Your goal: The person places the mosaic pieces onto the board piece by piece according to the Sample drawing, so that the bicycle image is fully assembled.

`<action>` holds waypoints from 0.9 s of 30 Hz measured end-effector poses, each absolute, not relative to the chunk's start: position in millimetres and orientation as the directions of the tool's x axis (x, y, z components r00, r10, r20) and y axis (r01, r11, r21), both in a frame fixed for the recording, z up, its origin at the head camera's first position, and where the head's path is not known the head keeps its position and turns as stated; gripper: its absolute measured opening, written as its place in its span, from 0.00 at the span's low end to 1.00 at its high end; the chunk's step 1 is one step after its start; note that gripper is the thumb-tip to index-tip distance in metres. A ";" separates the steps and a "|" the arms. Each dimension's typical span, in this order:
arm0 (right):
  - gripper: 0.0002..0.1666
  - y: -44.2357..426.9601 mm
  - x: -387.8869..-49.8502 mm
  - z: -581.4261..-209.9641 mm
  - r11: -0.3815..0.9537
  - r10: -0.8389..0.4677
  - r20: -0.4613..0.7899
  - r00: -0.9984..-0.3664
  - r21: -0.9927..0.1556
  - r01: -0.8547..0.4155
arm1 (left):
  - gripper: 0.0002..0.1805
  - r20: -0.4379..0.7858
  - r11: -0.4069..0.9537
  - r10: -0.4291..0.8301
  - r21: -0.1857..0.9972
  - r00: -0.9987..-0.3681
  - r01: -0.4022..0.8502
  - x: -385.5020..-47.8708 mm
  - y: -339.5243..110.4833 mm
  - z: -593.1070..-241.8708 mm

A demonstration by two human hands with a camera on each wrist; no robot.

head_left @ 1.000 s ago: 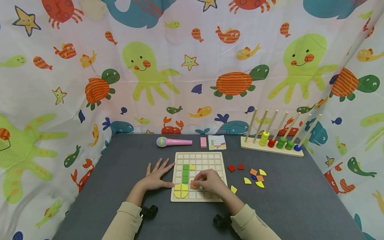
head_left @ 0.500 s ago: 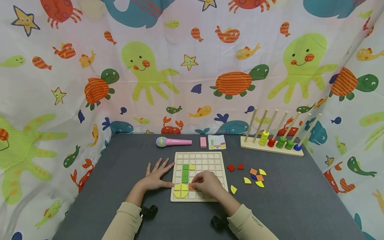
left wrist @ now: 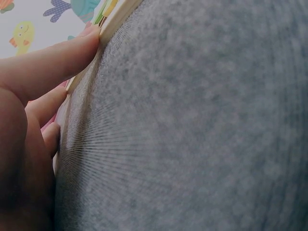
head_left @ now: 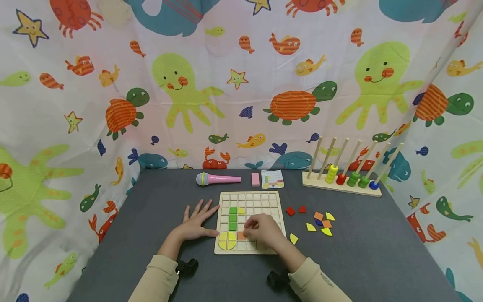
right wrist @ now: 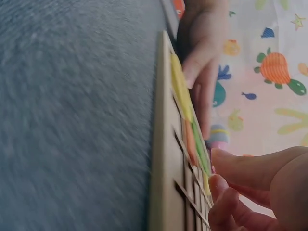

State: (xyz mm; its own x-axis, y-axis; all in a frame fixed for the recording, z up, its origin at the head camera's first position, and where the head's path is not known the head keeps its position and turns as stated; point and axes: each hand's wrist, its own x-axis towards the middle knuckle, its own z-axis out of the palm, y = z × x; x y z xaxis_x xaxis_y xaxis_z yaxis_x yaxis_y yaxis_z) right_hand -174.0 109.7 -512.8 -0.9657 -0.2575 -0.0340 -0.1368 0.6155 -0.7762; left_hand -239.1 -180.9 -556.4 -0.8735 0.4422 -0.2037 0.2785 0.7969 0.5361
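Sea-creature cloth (head_left: 211,54) hangs behind a dark grey table (head_left: 132,226), where a pale gridded board (head_left: 264,201) lies flat. One orange square (head_left: 241,235) sits in a cell beside the yellow circle (head_left: 223,245) (made of quarter pieces), diagonally below the green squares (head_left: 232,218). Just over its right edge, the right hand (head_left: 264,230) is loosely curled, thumb and fingertips apart, grasping nothing visible. The left hand (head_left: 194,226) lies released, fingers spread, thumb and a fingertip touching the board's left edge
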 end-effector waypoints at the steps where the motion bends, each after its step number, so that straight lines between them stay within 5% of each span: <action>1: 0.03 112.2 -174.3 -511.0 0.611 -0.253 -0.030 -0.967 -0.780 -0.135 | 0.56 -0.197 0.792 0.446 0.541 -0.873 0.283 -238.7 -180.8 -554.6; 27: 0.05 204.3 -179.3 -494.3 0.647 -0.008 -0.028 -1.000 -0.762 0.016 | 0.57 -0.184 0.788 0.447 0.544 -0.876 0.288 -239.3 -182.5 -560.2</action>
